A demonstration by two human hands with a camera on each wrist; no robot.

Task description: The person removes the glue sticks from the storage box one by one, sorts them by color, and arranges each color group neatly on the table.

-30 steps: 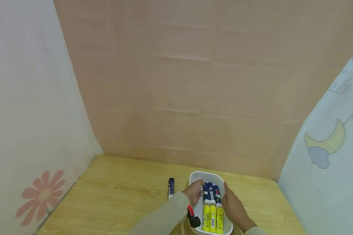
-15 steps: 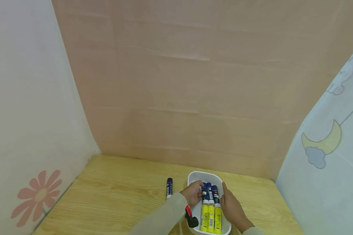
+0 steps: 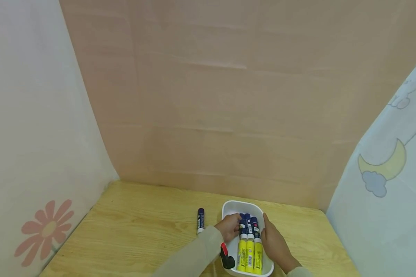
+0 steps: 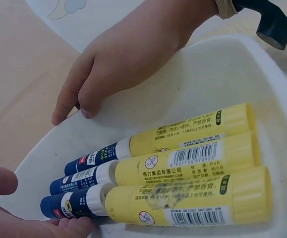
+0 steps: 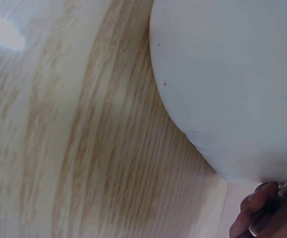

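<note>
A white plastic box holds three blue glue sticks laid end to end with three thicker yellow glue sticks. My left hand reaches inside at the left; its fingertips touch the side of the nearest blue stick. In the left wrist view the thumb stands apart from that stick. My right hand grips the box's right rim, with a fingertip over the inner wall. The right wrist view shows curled fingers at the edge of the box.
Another blue glue stick lies on the wooden table, left of the box. A tan sheet hangs behind. White patterned cloths stand at the left and right. A black and red device sits on the left wrist.
The head view shifts slightly. Both hands, the box and the glue sticks keep nearly the same places.
</note>
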